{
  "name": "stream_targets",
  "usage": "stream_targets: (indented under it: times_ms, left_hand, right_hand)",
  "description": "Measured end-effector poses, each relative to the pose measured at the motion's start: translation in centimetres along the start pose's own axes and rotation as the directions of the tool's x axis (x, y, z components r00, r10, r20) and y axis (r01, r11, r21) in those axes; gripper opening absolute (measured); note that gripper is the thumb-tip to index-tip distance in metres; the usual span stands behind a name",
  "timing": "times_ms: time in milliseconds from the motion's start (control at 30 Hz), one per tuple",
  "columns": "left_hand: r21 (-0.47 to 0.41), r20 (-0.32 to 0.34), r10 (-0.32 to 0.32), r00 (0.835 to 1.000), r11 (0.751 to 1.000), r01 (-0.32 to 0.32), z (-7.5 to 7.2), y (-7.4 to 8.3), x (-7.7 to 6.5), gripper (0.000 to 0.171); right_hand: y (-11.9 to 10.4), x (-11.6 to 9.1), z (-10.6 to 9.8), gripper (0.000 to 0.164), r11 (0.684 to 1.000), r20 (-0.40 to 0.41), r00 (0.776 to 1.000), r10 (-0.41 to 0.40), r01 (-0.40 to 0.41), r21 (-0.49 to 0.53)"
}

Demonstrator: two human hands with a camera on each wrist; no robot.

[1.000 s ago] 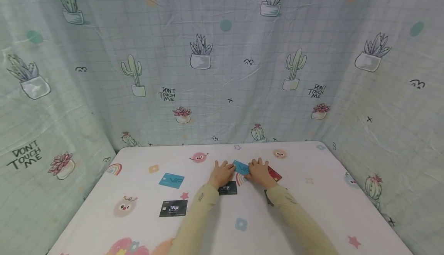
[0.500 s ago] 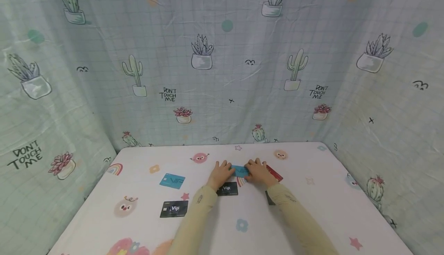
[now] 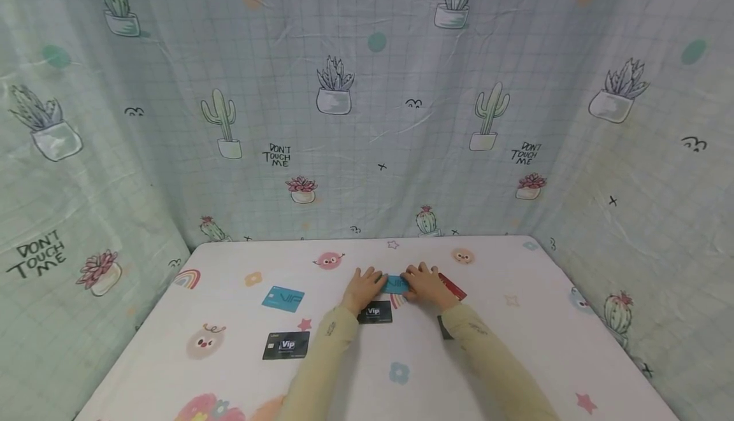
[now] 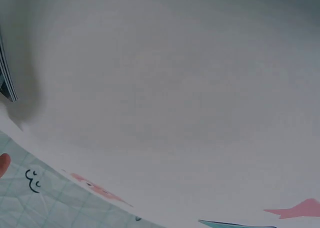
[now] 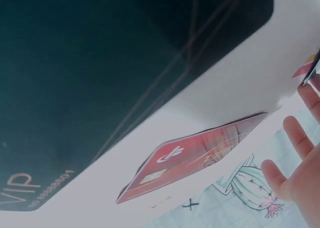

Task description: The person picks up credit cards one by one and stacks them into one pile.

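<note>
A blue card marked VIP (image 3: 395, 284) lies between both hands near the middle of the table in the head view. My left hand (image 3: 362, 290) holds its left end, and my right hand (image 3: 427, 286) grips the right end, its fingertips covering that edge. Just below the left hand is a black Vip card (image 3: 376, 313), partly hidden by the wrist. A red card (image 3: 453, 287) sits beside the right hand. Under the right forearm, a dark green card (image 3: 444, 328) shows only partly; it looms large in the right wrist view, with the right fingers (image 5: 299, 138) at the edge.
Another blue card (image 3: 283, 299) and a second black Vip card (image 3: 286, 345) lie apart on the left of the white patterned table (image 3: 229, 383). A hanging cloth (image 3: 367, 134) printed with cacti encloses the back and sides.
The blue card between the hands has turned from a slant to nearly level and come slightly nearer. My right hand has shifted a little left; the other cards stay in place.
</note>
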State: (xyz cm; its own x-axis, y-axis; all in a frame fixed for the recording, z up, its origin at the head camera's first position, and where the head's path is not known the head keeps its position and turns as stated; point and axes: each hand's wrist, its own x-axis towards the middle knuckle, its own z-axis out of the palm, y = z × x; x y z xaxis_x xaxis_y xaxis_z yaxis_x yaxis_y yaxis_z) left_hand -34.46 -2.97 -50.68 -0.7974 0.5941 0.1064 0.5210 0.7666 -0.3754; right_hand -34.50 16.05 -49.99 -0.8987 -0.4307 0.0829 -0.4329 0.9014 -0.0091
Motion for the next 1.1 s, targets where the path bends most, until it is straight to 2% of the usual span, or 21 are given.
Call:
stream_targets:
  times_ms: [267,433,533,567,667,767,800,900,1000,1033,1100]
  left_hand:
    - [0.009,-0.056,0.005,0.998,1.000,-0.004,-0.3,0.2,-0.2,0.043]
    - [-0.001,-0.032,-0.002,0.999,1.000,0.002,-0.2,0.2,0.0,0.043]
    - [-0.020,-0.029,-0.003,1.000,1.000,0.003,1.0,0.1,0.8,0.044]
    - [-0.014,-0.064,0.007,0.998,1.000,-0.008,2.1,0.0,1.2,0.044]
    - [-0.023,-0.063,0.015,0.998,1.000,-0.016,3.0,-0.1,1.6,0.045]
    - [-0.036,-0.072,0.016,0.997,0.999,-0.019,2.8,0.0,1.4,0.045]
    - [-0.052,-0.040,0.005,0.999,0.999,-0.007,1.8,0.1,0.9,0.046]
    - [-0.072,-0.047,-0.003,0.999,0.997,-0.001,0.7,0.2,0.2,0.045]
    - [-0.085,-0.040,-0.008,0.999,0.996,0.004,0.1,0.3,-0.3,0.046]
    - [-0.090,-0.036,-0.008,0.999,0.996,0.004,0.0,0.3,-0.3,0.047]
    - [-0.089,-0.032,-0.007,0.999,0.996,0.004,0.1,0.2,-0.2,0.049]
  right_hand:
    - [0.0,-0.3,-0.1,0.045,1.000,-0.023,1.000,-0.002,0.002,-0.005]
    - [-0.1,-0.4,-0.1,0.045,1.000,-0.024,1.000,-0.007,0.007,-0.009]
    - [-0.1,-0.3,0.0,0.042,1.000,-0.031,0.999,-0.003,0.004,0.006]
    - [-0.1,-0.3,0.1,0.041,1.000,-0.033,0.999,-0.004,0.004,0.012]
    - [0.1,0.0,0.3,0.039,0.999,-0.040,0.999,-0.014,0.016,0.048]
    - [0.5,0.2,0.7,0.041,0.996,-0.061,0.997,-0.044,0.048,0.078]
    - [0.8,0.4,1.1,0.043,0.994,-0.099,0.992,-0.073,0.080,0.069]
    - [1.0,0.5,1.3,0.045,0.993,-0.115,0.989,-0.092,0.100,0.067]
    - [0.8,0.4,1.0,0.044,0.993,-0.121,0.988,-0.092,0.101,0.062]
    - [0.5,0.2,0.5,0.043,0.994,-0.091,0.993,-0.072,0.078,0.073]
    - [0.2,0.0,0.2,0.043,0.996,-0.085,0.994,-0.066,0.070,0.050]
